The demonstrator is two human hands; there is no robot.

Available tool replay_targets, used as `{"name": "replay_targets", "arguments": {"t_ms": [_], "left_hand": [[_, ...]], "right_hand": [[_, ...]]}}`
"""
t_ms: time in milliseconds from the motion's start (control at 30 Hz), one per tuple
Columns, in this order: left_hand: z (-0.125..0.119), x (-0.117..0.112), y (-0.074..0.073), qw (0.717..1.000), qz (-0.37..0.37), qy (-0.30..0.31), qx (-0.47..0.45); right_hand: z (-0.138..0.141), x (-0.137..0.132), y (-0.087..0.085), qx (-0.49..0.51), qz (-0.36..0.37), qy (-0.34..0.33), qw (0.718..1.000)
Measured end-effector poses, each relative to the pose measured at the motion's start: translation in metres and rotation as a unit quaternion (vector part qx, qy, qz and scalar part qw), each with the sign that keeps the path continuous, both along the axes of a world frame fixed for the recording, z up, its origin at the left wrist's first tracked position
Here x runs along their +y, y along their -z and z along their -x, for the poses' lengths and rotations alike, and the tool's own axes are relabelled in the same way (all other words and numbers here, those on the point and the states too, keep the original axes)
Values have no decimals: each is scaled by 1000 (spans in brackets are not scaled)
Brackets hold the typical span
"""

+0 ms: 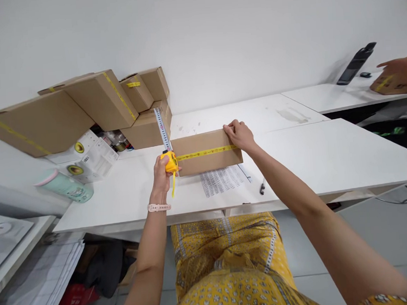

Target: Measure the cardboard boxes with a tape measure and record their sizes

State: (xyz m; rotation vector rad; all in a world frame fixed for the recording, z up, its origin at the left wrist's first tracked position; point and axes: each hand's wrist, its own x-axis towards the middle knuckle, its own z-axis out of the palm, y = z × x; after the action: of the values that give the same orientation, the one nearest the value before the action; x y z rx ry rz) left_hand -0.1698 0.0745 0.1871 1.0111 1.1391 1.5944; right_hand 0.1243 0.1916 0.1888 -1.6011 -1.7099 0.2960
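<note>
Left hand (162, 171) clamped on tape measure (171, 162); right hand (239, 135) grips box (205, 152). Blade (162, 127), run out toward 12 o'clock, may snap back if released

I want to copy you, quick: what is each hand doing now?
Left hand: closed on the tape measure.
Right hand: curled over the box edge.

Left hand (162, 173) and right hand (239, 135) bare, both arms bare up to the frame edge. Pale pink watch band (159, 207) around the left wrist, ribbed look, face hidden. Mustard-yellow garment (228, 262) at 6 o'clock, small white-and-grey floral print, paisley panels, grey-white patterned trim bands crossing and running down toward 5 o'clock. Sleeve edge (384, 299) in the same print at 4 o'clock, low right corner.
</note>
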Motion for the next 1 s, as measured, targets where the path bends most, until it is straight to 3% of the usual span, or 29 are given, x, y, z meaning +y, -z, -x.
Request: {"name": "replay_targets", "arguments": {"t_ms": [100, 167, 400, 500, 767, 1000], "left_hand": [[-16, -11, -2, 999, -35, -30, -6], [-35, -22, 3, 999, -43, -13, -11], [-100, -53, 59, 987, 39, 153, -23], [-105, -55, 74, 982, 56, 176, -39], [-99, -50, 78, 979, 80, 176, -72], [-101, -49, 96, 978, 87, 182, -49]], "right_hand": [[8, 15, -6, -80, -49, -2, 996], [15, 24, -11, -115, -74, -35, 990], [28, 40, -18, -100, -69, -77, 990], [29, 41, -24, -125, -81, -109, 983], [28, 42, -24, -212, -99, -154, 960], [28, 54, -16, -247, -121, -171, 946]]}}
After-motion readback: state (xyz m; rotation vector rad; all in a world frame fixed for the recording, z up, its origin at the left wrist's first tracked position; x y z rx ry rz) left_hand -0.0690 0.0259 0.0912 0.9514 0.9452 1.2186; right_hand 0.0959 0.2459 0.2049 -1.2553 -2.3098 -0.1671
